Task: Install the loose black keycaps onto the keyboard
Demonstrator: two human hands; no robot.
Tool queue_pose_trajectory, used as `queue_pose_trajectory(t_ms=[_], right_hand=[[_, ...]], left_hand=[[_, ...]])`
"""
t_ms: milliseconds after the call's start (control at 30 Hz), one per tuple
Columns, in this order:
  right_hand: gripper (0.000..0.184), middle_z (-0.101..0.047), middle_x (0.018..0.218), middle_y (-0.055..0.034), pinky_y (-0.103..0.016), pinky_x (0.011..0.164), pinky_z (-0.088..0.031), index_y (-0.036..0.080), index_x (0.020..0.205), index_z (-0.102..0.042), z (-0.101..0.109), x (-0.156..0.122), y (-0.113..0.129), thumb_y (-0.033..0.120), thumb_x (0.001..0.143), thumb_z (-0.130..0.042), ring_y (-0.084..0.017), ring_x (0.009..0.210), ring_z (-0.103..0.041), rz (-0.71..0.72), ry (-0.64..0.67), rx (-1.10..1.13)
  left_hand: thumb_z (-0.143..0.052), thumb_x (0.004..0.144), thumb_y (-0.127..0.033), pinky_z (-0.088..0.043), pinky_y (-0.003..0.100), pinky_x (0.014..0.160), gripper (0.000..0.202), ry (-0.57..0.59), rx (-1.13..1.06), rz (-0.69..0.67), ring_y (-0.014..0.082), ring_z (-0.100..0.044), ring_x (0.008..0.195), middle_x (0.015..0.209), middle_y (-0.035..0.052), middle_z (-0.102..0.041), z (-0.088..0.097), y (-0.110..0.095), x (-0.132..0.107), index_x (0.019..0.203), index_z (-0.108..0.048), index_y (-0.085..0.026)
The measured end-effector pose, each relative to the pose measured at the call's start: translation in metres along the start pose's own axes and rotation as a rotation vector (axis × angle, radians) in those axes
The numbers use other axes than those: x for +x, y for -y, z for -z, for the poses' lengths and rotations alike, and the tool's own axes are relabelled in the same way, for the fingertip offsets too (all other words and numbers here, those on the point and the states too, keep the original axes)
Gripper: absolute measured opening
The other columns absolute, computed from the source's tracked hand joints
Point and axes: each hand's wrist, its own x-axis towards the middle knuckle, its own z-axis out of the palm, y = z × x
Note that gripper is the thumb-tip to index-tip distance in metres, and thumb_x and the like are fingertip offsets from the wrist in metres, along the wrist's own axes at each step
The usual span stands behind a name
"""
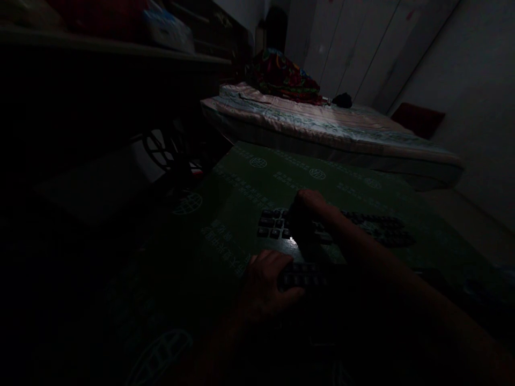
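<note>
My left hand (267, 281) grips the left end of a dark keyboard (308, 276), its fingers along the far edge and the thumb on the near side. Most of the keyboard is lost in shadow. Beyond it, loose black keycaps (276, 224) lie in rows on a green printed board (229, 198). More dark keycaps (386, 228) spread out to the right, past my forearm. My right hand (309, 206) is closed over the left group of keycaps, fingers curled downward. Its fingertips are in darkness, so what they hold does not show.
A bed (322, 120) with a patterned sheet stands behind the board, a red patterned blanket (281, 75) heaped on it. At the left is a dark table (120, 48) with a wheel (159, 150) beneath. A bright light spot falls near the keycaps; the room is very dim.
</note>
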Motion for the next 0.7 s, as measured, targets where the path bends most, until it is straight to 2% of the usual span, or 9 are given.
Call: queue_pose_trajectory(t_ms=[267, 433, 533, 600, 667, 700], right_hand=[[0.028, -0.066, 0.106, -0.0196, -0.028, 0.083, -0.045, 0.011, 0.108, -0.065, 0.000, 0.001, 0.002, 0.020, 0.087, -0.048, -0.024, 0.102, -0.062, 0.059, -0.022, -0.028], [0.027, -0.064, 0.107, -0.0204, -0.025, 0.079, -0.045, 0.009, 0.105, -0.065, 0.010, -0.005, -0.002, 0.016, 0.088, -0.045, -0.022, 0.100, -0.061, 0.108, -0.060, -0.003], [0.026, -0.064, 0.108, -0.0156, -0.023, 0.078, -0.044, 0.012, 0.099, -0.067, 0.015, -0.027, -0.006, 0.016, 0.089, -0.042, -0.019, 0.098, -0.061, 0.172, -0.068, 0.021], [0.025, -0.064, 0.107, -0.0106, -0.021, 0.078, -0.044, 0.015, 0.095, -0.068, 0.009, -0.054, -0.007, 0.016, 0.089, -0.043, -0.017, 0.097, -0.060, 0.249, -0.087, 0.066], [0.024, -0.063, 0.107, -0.0101, -0.022, 0.077, -0.046, 0.015, 0.094, -0.068, -0.006, -0.087, -0.005, 0.017, 0.089, -0.044, -0.016, 0.094, -0.061, 0.385, -0.217, 0.215], [0.023, -0.064, 0.105, -0.0099, -0.023, 0.076, -0.047, 0.015, 0.091, -0.068, -0.016, -0.105, -0.003, 0.017, 0.088, -0.046, -0.016, 0.091, -0.061, 0.395, -0.281, 0.265]], left_hand=[[-0.072, 0.064, -0.038, -0.040, 0.041, 0.078, 0.041, -0.006, -0.007, -0.007, 0.0255, -0.056, 0.092, 0.100, 0.0042, -0.065, 0.000, 0.001, 0.001, 0.100, -0.059, -0.022], [-0.072, 0.064, -0.039, -0.040, 0.042, 0.080, 0.044, 0.003, 0.003, -0.003, 0.0262, -0.056, 0.095, 0.102, 0.0051, -0.065, 0.000, 0.000, 0.001, 0.101, -0.059, -0.021], [-0.072, 0.064, -0.038, -0.041, 0.042, 0.081, 0.044, -0.001, 0.001, -0.006, 0.0264, -0.056, 0.096, 0.102, 0.0051, -0.066, 0.000, 0.000, 0.001, 0.102, -0.059, -0.021], [-0.072, 0.063, -0.038, -0.041, 0.042, 0.082, 0.045, 0.000, 0.000, -0.008, 0.0267, -0.056, 0.097, 0.103, 0.0055, -0.065, -0.001, 0.000, 0.002, 0.103, -0.059, -0.021], [-0.072, 0.064, -0.037, -0.041, 0.043, 0.082, 0.045, 0.002, 0.011, -0.007, 0.0269, -0.055, 0.098, 0.103, 0.0058, -0.065, -0.001, 0.000, 0.003, 0.104, -0.059, -0.021], [-0.072, 0.064, -0.037, -0.041, 0.043, 0.082, 0.045, 0.004, 0.018, -0.011, 0.0267, -0.055, 0.097, 0.103, 0.0058, -0.065, -0.002, 0.001, 0.003, 0.104, -0.059, -0.021]])
